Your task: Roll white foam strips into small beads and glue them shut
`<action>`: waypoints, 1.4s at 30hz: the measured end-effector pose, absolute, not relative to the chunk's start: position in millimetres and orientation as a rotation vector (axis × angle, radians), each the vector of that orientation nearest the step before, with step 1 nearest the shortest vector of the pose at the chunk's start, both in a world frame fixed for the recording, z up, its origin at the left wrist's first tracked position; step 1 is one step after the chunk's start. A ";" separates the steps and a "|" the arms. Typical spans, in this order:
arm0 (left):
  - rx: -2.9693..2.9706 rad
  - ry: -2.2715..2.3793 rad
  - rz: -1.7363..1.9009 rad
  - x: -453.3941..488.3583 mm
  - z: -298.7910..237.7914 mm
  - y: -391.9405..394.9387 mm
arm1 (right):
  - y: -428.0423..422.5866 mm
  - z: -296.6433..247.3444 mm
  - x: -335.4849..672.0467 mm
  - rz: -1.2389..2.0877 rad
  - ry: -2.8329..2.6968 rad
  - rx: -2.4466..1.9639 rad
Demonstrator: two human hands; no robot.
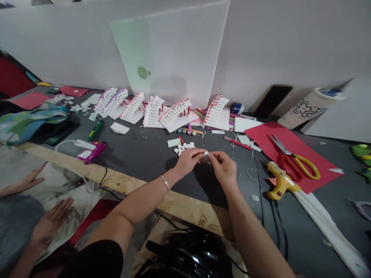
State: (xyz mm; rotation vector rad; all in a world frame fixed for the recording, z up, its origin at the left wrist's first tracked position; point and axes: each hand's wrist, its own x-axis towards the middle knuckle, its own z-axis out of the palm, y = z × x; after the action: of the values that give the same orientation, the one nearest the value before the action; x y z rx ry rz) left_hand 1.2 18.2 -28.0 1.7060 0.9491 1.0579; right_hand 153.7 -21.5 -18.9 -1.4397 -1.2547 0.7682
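Note:
Between the fingertips of both hands is a small round white piece (206,153), pinched above the dark table. My left hand (189,160), with a silver bracelet on its wrist, is closed on it from the left. From the right, the thumb and index finger of my right hand (225,166) close on the same piece. Just beyond the left hand lies a pile of similar white pieces (184,147), beside a pale green block (174,143). Farther back stand several small white stair models with red or purple dots, such as one staircase (175,110).
A yellow glue gun (279,181) and scissors (297,158) lie on the right by red paper (269,137). Behind them are a phone (272,101) and a cup (308,108). At left are a purple corded device (91,152) and another person's hand (53,218).

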 end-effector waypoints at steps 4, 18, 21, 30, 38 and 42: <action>1.723 0.985 1.152 3.1 -31.2 19.1 | -21.8 -19.3 151.3 0.881 -1.198 -1.355; 1.719 0.995 1.209 7.6 -34.9 22.2 | -23.5 -12.7 147.2 0.887 -1.201 -1.330; 1.785 0.984 1.167 5.2 -33.8 25.1 | -21.1 -14.6 152.6 0.951 -1.206 -1.314; 1.923 0.938 1.141 4.2 -28.3 23.9 | -16.1 -18.5 159.6 1.059 -1.185 -1.303; 2.105 0.824 1.183 -0.7 -24.0 26.6 | -16.9 -10.8 163.8 1.245 -1.218 -1.275; 2.135 0.862 1.188 -3.0 -23.4 27.2 | -17.7 -7.5 167.8 1.371 -1.225 -1.271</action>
State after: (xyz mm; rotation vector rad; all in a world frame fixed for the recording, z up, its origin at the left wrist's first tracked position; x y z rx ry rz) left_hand -3.0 27.2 -23.4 2.1348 0.8620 1.1884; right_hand 167.8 -17.7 -7.5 -1.2709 -1.2247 1.3712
